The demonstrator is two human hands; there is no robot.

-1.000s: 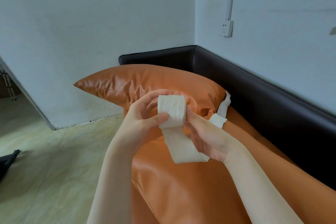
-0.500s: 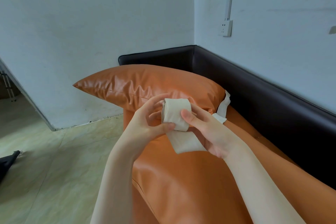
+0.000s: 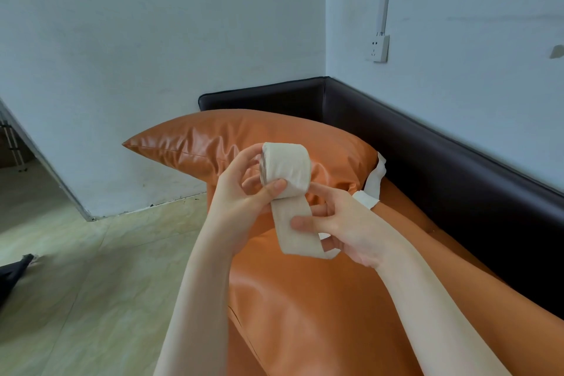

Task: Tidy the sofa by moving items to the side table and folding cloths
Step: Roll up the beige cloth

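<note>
No readable text, label, brand, number or sign appears anywhere in this view.
</note>
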